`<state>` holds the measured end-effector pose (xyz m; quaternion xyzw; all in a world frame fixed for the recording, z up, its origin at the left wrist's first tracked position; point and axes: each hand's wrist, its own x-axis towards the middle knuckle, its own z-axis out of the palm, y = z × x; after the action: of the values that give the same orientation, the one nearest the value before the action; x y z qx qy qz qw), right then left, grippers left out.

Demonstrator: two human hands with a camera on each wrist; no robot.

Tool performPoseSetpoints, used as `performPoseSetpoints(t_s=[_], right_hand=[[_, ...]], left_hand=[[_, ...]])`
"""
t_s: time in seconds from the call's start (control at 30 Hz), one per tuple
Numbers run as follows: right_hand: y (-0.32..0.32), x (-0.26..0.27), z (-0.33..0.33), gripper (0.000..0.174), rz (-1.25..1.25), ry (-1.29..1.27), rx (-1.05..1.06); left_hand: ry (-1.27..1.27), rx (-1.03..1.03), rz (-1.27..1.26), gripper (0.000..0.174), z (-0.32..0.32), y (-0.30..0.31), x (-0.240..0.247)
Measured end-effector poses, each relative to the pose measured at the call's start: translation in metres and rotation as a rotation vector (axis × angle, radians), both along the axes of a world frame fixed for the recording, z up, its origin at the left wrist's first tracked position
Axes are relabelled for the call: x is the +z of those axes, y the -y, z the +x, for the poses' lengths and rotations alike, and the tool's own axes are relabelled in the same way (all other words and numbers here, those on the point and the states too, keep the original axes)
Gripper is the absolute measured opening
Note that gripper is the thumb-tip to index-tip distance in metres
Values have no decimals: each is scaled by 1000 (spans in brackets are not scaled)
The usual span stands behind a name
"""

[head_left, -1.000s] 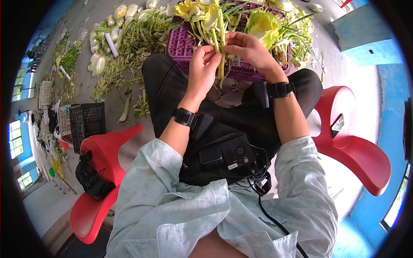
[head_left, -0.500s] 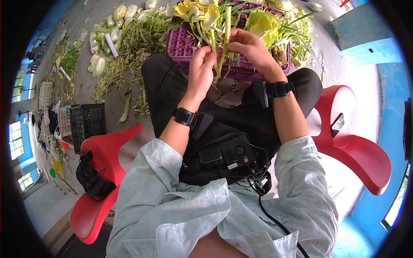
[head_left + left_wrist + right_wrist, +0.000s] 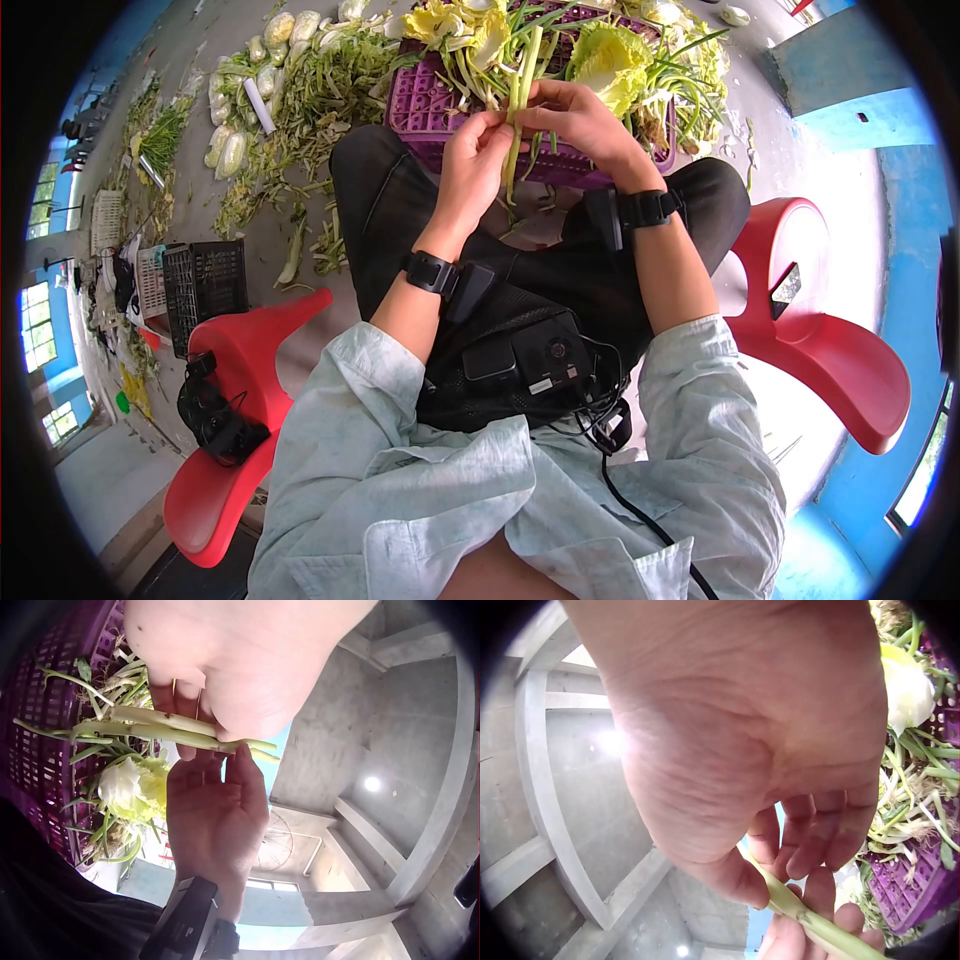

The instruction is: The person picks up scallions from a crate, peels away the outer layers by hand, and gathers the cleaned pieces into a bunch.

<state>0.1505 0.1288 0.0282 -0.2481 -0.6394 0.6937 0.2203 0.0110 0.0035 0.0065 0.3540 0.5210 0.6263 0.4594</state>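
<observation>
Two pale green scallion stalks (image 3: 528, 66) stand side by side, tilted slightly, above the near side of the purple crate (image 3: 420, 95). My left hand (image 3: 474, 162) pinches the stalks low down between thumb and fingers. From the other side, my right hand (image 3: 582, 118) pinches them at nearly the same height, the fingertips of both hands meeting. In the left wrist view the stalks (image 3: 161, 730) run across in front of both hands, split toward one end. The right wrist view shows a stalk (image 3: 821, 930) under the right thumb, with a joint in it.
On the crate lie yellow-green cabbage leaves (image 3: 610, 68) and scallions with roots (image 3: 655, 125). A heap of green trimmings (image 3: 340, 85) covers the floor at left, beside wrapped cabbages (image 3: 230, 152). Red stools (image 3: 840, 370) flank my legs; a black crate (image 3: 205, 280) stands at left.
Half a second ago my hands were slightly apart, a stalk at each, the right one's tilted. Now the hands have come together again, with the stalks side by side.
</observation>
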Motion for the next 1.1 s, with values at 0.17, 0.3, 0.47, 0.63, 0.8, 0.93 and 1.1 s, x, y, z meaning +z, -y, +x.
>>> performPoseSetpoints(t_s=[0.17,0.3,0.47,0.63,0.8,0.93,1.1], right_hand=[[1,0,0,22,-17,14,-18],[4,9,1,22,2,25,-77],[-1,6,4,26,64,60,-105],[-4,0,3,26,92,88,-14],[-3,-3,-1,27,127,123,-42],[-4,-4,0,29,111,148,-27],[-4,-3,0,30,108,181,-26]], left_hand=[[0,-10,-24,22,-1,0,0],[-16,-14,-25,24,-1,0,3],[-45,-45,-54,27,-2,1,2],[-55,-78,-27,26,1,3,5],[-107,-82,-82,24,-1,4,1],[-141,-94,-158,24,-5,2,-7],[-124,-96,-107,24,-2,2,-4]])
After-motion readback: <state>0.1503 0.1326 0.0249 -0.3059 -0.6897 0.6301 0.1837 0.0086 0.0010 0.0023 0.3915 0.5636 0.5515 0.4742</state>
